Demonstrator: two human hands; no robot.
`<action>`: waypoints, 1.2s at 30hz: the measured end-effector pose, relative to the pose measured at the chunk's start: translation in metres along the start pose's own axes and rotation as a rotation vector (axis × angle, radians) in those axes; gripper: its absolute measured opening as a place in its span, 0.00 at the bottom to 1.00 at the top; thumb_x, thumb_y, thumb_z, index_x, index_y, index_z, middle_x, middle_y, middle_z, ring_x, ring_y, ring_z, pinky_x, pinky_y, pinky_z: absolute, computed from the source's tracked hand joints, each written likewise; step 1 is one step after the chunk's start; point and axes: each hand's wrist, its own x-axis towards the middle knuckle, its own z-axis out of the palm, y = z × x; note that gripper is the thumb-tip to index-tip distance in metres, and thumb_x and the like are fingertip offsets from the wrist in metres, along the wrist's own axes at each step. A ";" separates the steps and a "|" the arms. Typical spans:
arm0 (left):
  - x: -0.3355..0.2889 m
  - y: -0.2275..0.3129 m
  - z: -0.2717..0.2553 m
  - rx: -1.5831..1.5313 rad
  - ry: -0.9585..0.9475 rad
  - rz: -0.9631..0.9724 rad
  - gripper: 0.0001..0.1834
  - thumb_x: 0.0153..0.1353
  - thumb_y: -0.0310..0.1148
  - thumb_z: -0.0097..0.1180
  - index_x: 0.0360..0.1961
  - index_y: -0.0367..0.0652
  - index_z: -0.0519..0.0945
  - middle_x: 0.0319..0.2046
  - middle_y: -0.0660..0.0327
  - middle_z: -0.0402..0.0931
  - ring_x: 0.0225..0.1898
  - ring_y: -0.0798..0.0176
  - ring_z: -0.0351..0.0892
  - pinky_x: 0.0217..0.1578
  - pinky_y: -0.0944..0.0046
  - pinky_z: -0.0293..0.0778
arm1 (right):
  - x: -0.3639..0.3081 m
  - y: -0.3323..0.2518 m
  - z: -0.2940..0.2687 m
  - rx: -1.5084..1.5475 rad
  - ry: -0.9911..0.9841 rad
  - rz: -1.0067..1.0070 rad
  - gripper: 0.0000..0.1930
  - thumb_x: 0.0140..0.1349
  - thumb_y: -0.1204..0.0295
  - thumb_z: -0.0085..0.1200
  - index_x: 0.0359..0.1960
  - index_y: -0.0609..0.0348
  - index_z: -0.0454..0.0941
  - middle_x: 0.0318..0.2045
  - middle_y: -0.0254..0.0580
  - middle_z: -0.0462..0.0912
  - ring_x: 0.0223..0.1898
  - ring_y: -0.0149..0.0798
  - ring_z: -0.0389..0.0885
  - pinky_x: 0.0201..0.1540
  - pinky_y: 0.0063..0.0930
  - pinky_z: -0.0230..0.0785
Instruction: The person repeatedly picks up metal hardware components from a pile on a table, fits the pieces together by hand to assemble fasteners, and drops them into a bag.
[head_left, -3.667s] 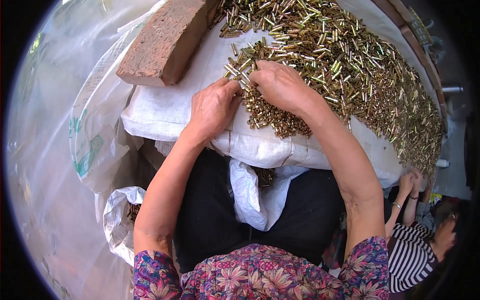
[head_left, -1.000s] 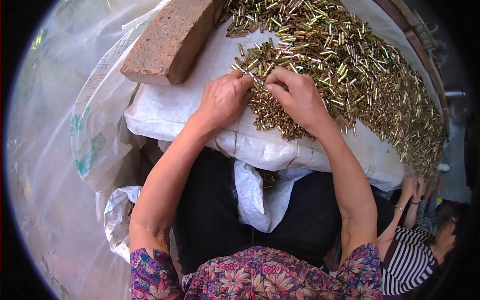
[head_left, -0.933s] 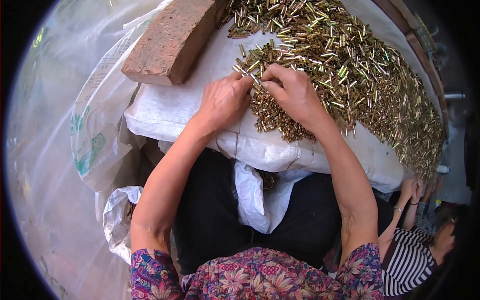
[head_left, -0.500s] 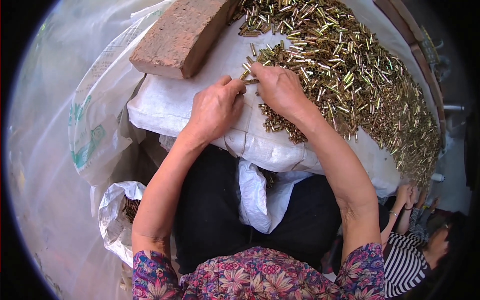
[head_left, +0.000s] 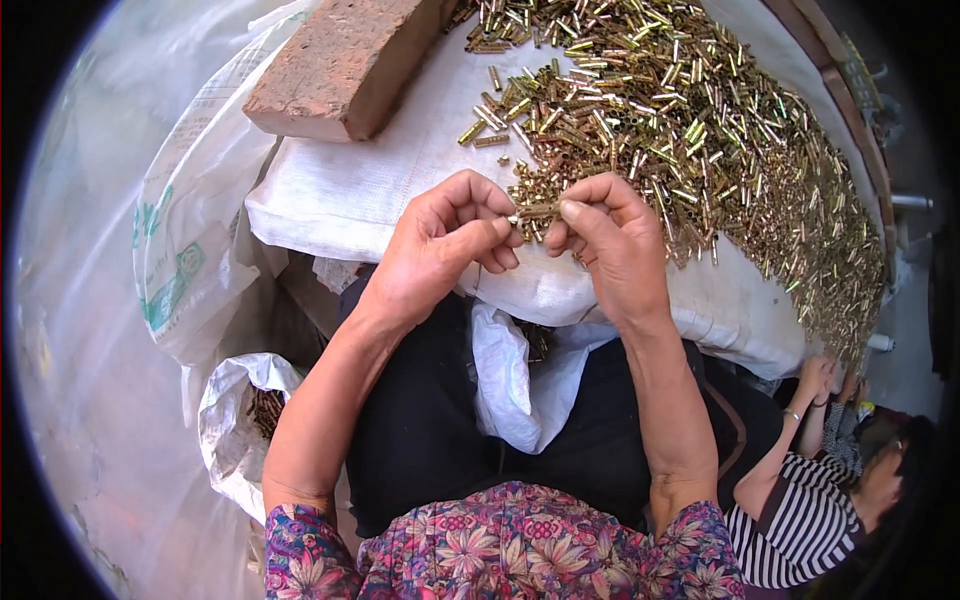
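My left hand and my right hand face each other above the near edge of the white cloth. Thumb and finger of the right pinch one end of a slim brass-coloured metal tube. At the tube's other end, my left fingertips pinch a small shiny metal piece, too small to make out its kind. Whether piece and tube touch I cannot tell. Just beyond the hands lie a few loose tubes and a cluster of small brass-coloured nut-like pieces.
A large heap of brass-coloured tubes spreads over the white woven cloth. A red brick weighs the cloth down at far left. A white sack holds brownish pieces, lower left. A person in a striped top works at right.
Both hands have drawn back toward me from the loose tubes and turned their fingers upward. The right hand now holds a tube between them. My view has shifted slightly.
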 end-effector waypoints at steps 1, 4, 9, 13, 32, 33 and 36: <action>-0.001 -0.002 0.003 -0.043 -0.014 0.011 0.06 0.63 0.25 0.52 0.41 0.36 0.73 0.31 0.59 0.78 0.29 0.69 0.79 0.31 0.71 0.75 | -0.004 0.000 0.000 0.034 0.010 0.020 0.03 0.65 0.78 0.51 0.38 0.61 0.75 0.26 0.38 0.79 0.27 0.29 0.79 0.33 0.24 0.75; -0.003 -0.006 0.004 -0.068 -0.018 -0.008 0.07 0.64 0.25 0.52 0.42 0.36 0.74 0.30 0.59 0.78 0.29 0.69 0.80 0.32 0.71 0.75 | -0.013 0.002 -0.007 0.043 -0.034 0.012 0.02 0.65 0.77 0.51 0.38 0.61 0.74 0.25 0.37 0.79 0.27 0.29 0.79 0.33 0.25 0.75; -0.005 -0.007 0.005 -0.086 -0.063 -0.026 0.07 0.64 0.26 0.53 0.42 0.36 0.74 0.30 0.59 0.79 0.29 0.69 0.80 0.32 0.72 0.75 | -0.021 0.003 -0.011 0.064 -0.067 0.002 0.02 0.65 0.78 0.51 0.38 0.61 0.74 0.25 0.38 0.79 0.27 0.29 0.79 0.33 0.25 0.75; -0.005 -0.006 0.007 -0.084 -0.053 -0.015 0.07 0.65 0.28 0.53 0.41 0.36 0.75 0.30 0.60 0.79 0.29 0.69 0.80 0.31 0.72 0.75 | -0.027 0.003 -0.010 0.074 -0.060 0.022 0.02 0.65 0.79 0.50 0.37 0.62 0.74 0.26 0.38 0.79 0.26 0.29 0.79 0.32 0.25 0.75; -0.019 -0.003 0.015 0.172 -0.145 0.047 0.05 0.65 0.27 0.56 0.36 0.36 0.76 0.27 0.65 0.77 0.30 0.75 0.78 0.33 0.73 0.76 | -0.052 0.009 -0.011 0.217 -0.003 0.125 0.01 0.64 0.78 0.48 0.36 0.62 0.71 0.23 0.40 0.76 0.25 0.31 0.77 0.30 0.27 0.74; -0.020 -0.004 0.014 0.165 -0.149 0.042 0.05 0.65 0.28 0.55 0.36 0.36 0.76 0.27 0.65 0.77 0.30 0.75 0.78 0.33 0.73 0.76 | -0.054 0.010 -0.011 0.240 0.003 0.126 0.01 0.64 0.78 0.48 0.36 0.62 0.71 0.24 0.39 0.76 0.25 0.31 0.77 0.30 0.28 0.74; -0.021 -0.008 0.014 0.035 -0.181 0.009 0.06 0.65 0.29 0.56 0.36 0.37 0.76 0.27 0.63 0.78 0.29 0.73 0.79 0.32 0.72 0.77 | -0.058 0.010 -0.010 0.325 -0.008 0.161 0.01 0.64 0.78 0.48 0.36 0.62 0.71 0.24 0.39 0.75 0.25 0.31 0.76 0.29 0.29 0.74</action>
